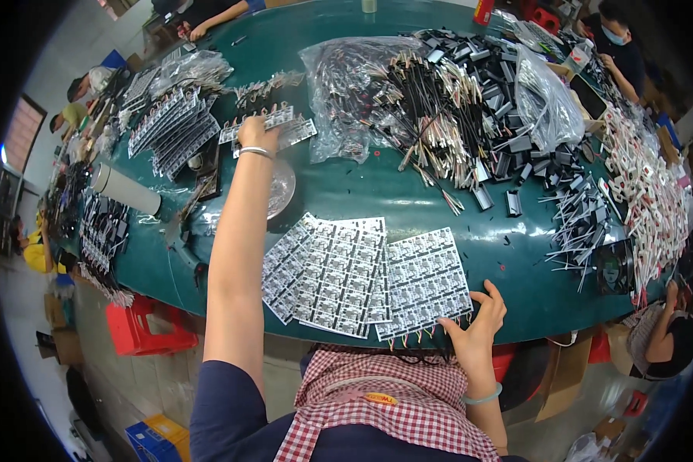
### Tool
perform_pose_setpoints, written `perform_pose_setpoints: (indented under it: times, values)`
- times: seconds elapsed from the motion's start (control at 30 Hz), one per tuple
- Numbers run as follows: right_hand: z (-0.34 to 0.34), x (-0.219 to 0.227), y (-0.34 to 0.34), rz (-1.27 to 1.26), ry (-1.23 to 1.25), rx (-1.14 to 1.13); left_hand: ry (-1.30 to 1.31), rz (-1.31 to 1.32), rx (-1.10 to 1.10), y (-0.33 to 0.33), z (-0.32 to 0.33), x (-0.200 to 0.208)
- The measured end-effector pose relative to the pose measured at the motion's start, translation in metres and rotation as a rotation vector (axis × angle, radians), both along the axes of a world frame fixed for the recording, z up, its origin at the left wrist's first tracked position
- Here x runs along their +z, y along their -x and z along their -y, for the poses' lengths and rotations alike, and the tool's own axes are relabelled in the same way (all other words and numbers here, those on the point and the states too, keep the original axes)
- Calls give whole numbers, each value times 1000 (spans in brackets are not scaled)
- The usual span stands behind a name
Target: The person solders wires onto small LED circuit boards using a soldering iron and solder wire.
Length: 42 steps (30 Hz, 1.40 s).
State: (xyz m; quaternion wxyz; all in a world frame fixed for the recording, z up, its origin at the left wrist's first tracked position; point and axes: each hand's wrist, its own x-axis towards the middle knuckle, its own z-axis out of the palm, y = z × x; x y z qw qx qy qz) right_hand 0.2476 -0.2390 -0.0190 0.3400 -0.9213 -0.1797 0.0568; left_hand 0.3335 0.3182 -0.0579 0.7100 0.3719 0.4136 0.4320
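Note:
My left hand [257, 135] reaches far over the table, fingers bent down on a circuit board strip [229, 134] among several white strips with wires; its fingertips are partly hidden. At the near edge, my right hand [477, 327] rests its thumb at the lower corner of a circuit board panel [423, 281], with the other fingers spread off to the side. Coloured wires hang from that panel's lower edge. Left of it, several more white panels [339, 277] lie overlapped in a fan.
Stacked wired boards [177, 131], a pale cylindrical bottle [127, 189] and a clear round dish [281, 189] lie leftward. Beyond are black cable bundles [439, 108], a plastic bag [547, 100] and black housings [489, 81]. White-connector wires [647, 192] heap at right. Other people sit around the table.

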Motion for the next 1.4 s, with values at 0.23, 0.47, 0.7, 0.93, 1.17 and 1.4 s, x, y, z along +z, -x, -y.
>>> perform_pose_setpoints:
  times: [0.23, 0.47, 0.7, 0.93, 1.17, 1.4]
  values:
    - [-7, -4, -3, 8, -23, -52, -1165, -387, -572, 46, 238, 55]
    - [-8, 5, 0, -2, -74, -21, -1573, -533, -1276, 112, 338, 43]
    - [-11, 8, -10, -63, 1, -25, -1690, -557, -1242, 111, 329, 29]
    - [-11, 8, -15, -42, 36, -34, -1632, -735, -1195, 106, 310, 32]
    - [-10, 11, -22, -79, 65, -26, -1579, -744, -1130, 79, 322, 22]
    - [-5, 4, -26, -102, 8, -54, -1276, -690, -1299, 60, 306, 33]
